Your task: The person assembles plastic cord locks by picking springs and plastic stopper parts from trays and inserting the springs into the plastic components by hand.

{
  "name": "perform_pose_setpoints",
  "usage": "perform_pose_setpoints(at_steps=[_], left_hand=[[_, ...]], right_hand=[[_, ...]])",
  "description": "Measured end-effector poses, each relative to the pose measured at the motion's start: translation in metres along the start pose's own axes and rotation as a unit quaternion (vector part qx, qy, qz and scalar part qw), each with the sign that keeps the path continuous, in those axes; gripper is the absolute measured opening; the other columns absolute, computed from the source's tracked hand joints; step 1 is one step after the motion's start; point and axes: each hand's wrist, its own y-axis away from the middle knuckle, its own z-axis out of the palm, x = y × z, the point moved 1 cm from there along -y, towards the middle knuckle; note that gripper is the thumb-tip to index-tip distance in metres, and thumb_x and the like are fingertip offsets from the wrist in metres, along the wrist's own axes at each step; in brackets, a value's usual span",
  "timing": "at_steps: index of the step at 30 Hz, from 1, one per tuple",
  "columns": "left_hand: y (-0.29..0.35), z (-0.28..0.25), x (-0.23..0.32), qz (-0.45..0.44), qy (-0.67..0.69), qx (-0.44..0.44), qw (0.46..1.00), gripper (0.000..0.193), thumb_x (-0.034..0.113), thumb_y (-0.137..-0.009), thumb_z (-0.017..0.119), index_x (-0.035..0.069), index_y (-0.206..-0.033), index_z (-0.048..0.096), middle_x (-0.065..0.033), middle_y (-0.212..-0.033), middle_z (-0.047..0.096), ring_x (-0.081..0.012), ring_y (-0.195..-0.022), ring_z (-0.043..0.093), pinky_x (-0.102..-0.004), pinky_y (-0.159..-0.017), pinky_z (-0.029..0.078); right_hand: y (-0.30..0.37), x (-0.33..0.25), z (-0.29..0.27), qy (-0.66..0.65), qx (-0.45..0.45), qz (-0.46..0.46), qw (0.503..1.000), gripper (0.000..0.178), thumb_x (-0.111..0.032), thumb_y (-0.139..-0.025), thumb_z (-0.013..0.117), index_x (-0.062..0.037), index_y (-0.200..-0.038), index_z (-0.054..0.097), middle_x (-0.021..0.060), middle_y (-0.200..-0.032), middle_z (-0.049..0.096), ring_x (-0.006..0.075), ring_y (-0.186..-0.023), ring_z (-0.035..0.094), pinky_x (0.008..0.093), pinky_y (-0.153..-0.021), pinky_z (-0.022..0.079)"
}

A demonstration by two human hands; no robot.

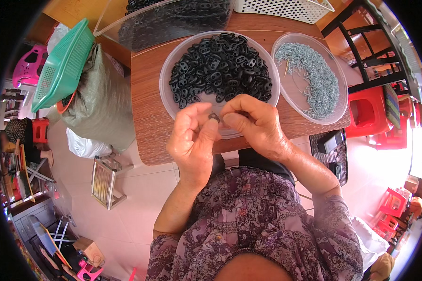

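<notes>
Both my hands meet over the near rim of a round clear tub [165,75] heaped with small black oval pieces [220,65], each with two holes. Between thumb and fingers, my left hand [193,143] pinches one small dark piece [214,116]. Right beside it, my right hand [258,124] is closed in a pinch, thumb against curled forefinger. Whatever lies between those fingertips is too small to make out. To the right, a second clear tub [293,96] holds a pile of slim pale blue-grey pieces [321,77].
The tubs stand on a brown wooden table [147,117]. Behind them are a clear bin [173,28] of black pieces and a white perforated basket [286,10]. A full sack [101,103] and green basket [63,68] are at left; a red stool [368,112] is at right.
</notes>
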Motion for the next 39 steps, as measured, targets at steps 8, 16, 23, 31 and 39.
perform_pose_setpoints(at_steps=[8,16,23,31,39], left_hand=[[-0.008,-0.016,0.002,0.047,-0.015,0.068,0.996,0.020,0.002,-0.084,0.059,-0.004,-0.103,0.058,-0.0050,-0.076,0.060,-0.0078,-0.061,0.054,-0.0180,-0.059,0.044],[-0.008,-0.017,0.001,0.031,-0.003,0.071,0.997,0.019,0.003,-0.084,0.060,-0.004,-0.101,0.059,-0.0053,-0.075,0.060,-0.0077,-0.062,0.054,-0.0183,-0.057,0.044],[-0.006,-0.020,0.000,0.017,0.017,0.069,0.997,0.018,0.003,-0.084,0.060,-0.004,-0.101,0.059,-0.0041,-0.075,0.058,-0.0080,-0.063,0.055,-0.0185,-0.057,0.044],[-0.006,-0.022,-0.001,0.025,0.029,0.068,0.997,0.019,0.004,-0.084,0.060,-0.005,-0.101,0.059,-0.0040,-0.076,0.058,-0.0085,-0.064,0.055,-0.0184,-0.057,0.044],[-0.005,-0.020,0.002,0.004,0.053,0.059,0.997,0.019,0.003,-0.084,0.060,-0.005,-0.101,0.058,-0.0071,-0.077,0.060,-0.0091,-0.062,0.056,-0.0187,-0.057,0.044]], right_hand=[[-0.023,0.003,-0.026,0.166,0.016,-0.075,0.983,0.012,-0.003,-0.071,0.063,-0.0015,-0.083,0.063,0.0114,-0.083,0.061,0.0283,-0.080,0.059,0.0351,-0.070,0.047],[-0.040,0.021,-0.007,0.393,-0.054,-0.235,0.887,0.009,-0.004,-0.065,0.064,-0.0021,-0.071,0.057,0.0105,-0.074,0.054,0.0274,-0.074,0.054,0.0361,-0.064,0.045],[-0.045,0.023,0.008,0.518,-0.102,-0.271,0.805,0.009,-0.003,-0.059,0.060,-0.0028,-0.063,0.052,0.0108,-0.071,0.054,0.0282,-0.073,0.053,0.0369,-0.062,0.046],[-0.050,0.022,0.009,0.531,-0.131,-0.262,0.795,0.010,-0.008,-0.058,0.061,-0.0019,-0.066,0.061,0.0149,-0.071,0.061,0.0285,-0.071,0.058,0.0365,-0.061,0.049],[-0.045,0.010,-0.001,0.365,-0.055,-0.250,0.895,0.007,-0.005,-0.064,0.058,-0.0003,-0.069,0.056,0.0158,-0.072,0.060,0.0308,-0.065,0.058,0.0400,-0.059,0.048]])
